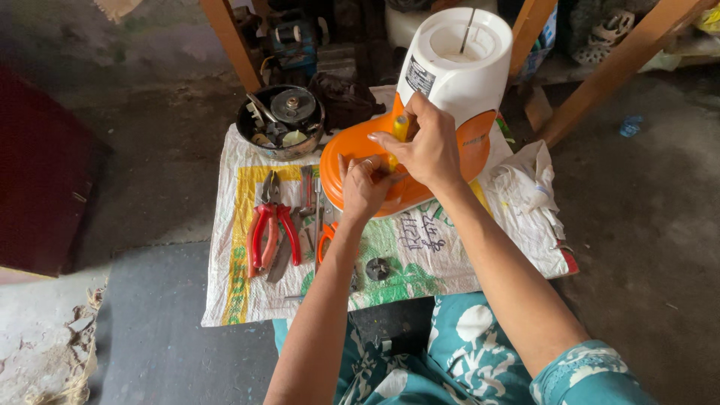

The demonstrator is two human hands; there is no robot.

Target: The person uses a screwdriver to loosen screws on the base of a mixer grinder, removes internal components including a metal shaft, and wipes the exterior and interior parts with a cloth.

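Note:
A white and orange mixer base [450, 82] lies tilted on a printed woven sack [247, 292] spread on the floor. My right hand [424, 146] is closed around a yellow-handled screwdriver [400, 129] held against the orange underside of the base. My left hand [364, 187] presses on the orange bottom plate [345, 150] just left of the screwdriver tip, fingers curled on the plate. The tip of the screwdriver is hidden behind my hands.
Red-handled pliers [268, 229] and other metal tools [309, 199] lie on the sack to the left. A dark metal bowl [282, 121] holds small parts. A small round black part [377, 268] lies near my left forearm. Wooden legs [622, 64] stand behind.

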